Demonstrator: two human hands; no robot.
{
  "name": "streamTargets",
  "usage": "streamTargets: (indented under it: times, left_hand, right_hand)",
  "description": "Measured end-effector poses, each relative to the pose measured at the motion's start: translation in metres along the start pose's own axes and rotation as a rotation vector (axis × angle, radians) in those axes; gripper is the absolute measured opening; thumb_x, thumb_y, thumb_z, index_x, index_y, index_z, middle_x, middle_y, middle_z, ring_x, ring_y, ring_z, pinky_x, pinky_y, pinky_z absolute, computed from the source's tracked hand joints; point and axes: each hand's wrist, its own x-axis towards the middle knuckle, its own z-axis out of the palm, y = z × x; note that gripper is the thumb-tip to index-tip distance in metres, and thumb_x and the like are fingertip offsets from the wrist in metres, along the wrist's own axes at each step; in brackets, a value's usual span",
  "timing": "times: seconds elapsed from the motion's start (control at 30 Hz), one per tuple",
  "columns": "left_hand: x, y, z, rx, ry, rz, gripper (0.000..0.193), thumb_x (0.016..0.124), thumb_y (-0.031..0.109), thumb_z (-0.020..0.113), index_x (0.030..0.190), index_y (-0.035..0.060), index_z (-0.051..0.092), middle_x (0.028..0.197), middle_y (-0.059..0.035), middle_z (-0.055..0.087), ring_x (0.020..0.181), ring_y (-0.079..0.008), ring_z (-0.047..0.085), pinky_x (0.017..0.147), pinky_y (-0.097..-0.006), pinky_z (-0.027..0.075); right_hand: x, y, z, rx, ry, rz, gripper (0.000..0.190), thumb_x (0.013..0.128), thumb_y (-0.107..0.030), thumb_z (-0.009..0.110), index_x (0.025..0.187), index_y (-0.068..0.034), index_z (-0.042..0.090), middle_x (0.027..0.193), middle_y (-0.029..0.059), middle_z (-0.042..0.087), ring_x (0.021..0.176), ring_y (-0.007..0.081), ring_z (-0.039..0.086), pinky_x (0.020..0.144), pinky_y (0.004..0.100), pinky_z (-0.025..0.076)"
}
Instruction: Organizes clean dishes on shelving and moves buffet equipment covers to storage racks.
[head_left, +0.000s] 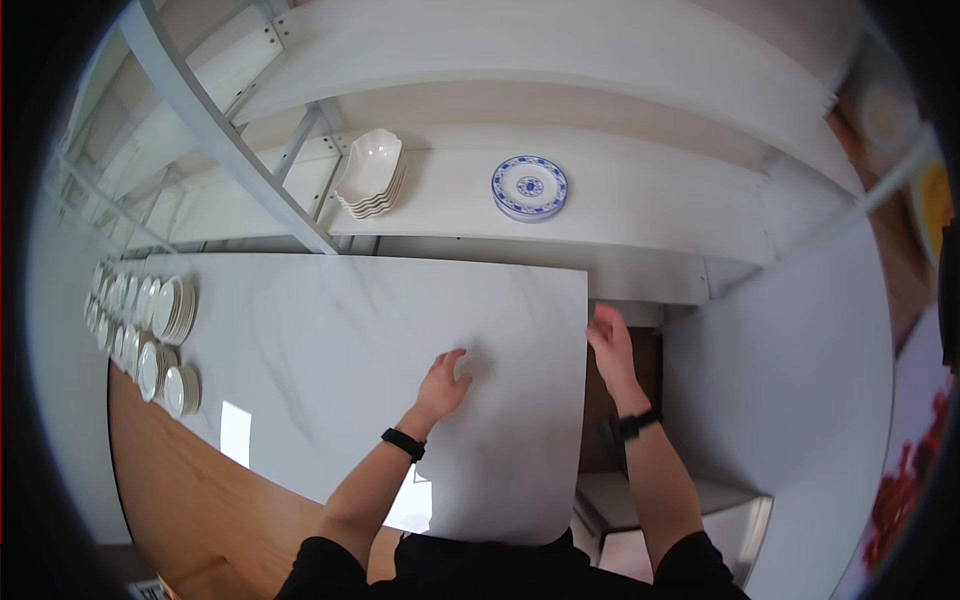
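Note:
My left hand (442, 390) hovers over or rests on the white marbled tabletop (337, 360), fingers apart with nothing in them; contact cannot be made out. Just past the table's right edge is my right hand (613, 349), empty, with its fingers curled and a little apart. Ahead, on a white shelf (637, 202), sits a stack of blue-and-white patterned plates (529, 187). Left of that stack, several white scalloped-edge dishes (373, 172) are nested together on the same shelf.
Stacks of white dishes (174, 311) line the table's far left end. An upper shelf (525, 45) spans above the plates, and a grey metal post (217, 127) rises behind the table. A pale panel (780, 360) stands at right. Wooden floor (225, 487) shows lower left.

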Motion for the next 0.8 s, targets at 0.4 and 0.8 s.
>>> streamTargets:
  times: [0.4,0.8]
  left_hand:
    - [0.247,0.110,-0.007,-1.191,0.277,-0.231,0.057,0.078,0.031,0.054,0.124,0.0022,0.035,0.121,-0.0123,0.043,0.117,-0.0212,0.034,0.099,-0.0342,0.022]
    - [0.290,0.103,0.018,-1.075,0.384,-0.237,0.038,0.080,0.023,0.054,0.108,-0.0017,0.047,0.101,-0.0099,0.054,0.091,-0.0173,0.050,0.080,-0.0291,0.040]
  right_hand:
    - [0.278,-0.009,0.031,-0.094,0.003,0.211,0.078,0.069,-0.052,0.059,0.114,0.010,0.043,0.110,0.0196,0.047,0.100,0.0269,0.048,0.087,0.0331,0.037]
    - [0.287,-0.013,0.047,-0.474,0.003,0.254,0.063,0.061,-0.048,0.065,0.103,-0.001,0.058,0.119,0.0199,0.040,0.111,0.0323,0.040,0.091,0.0375,0.035]
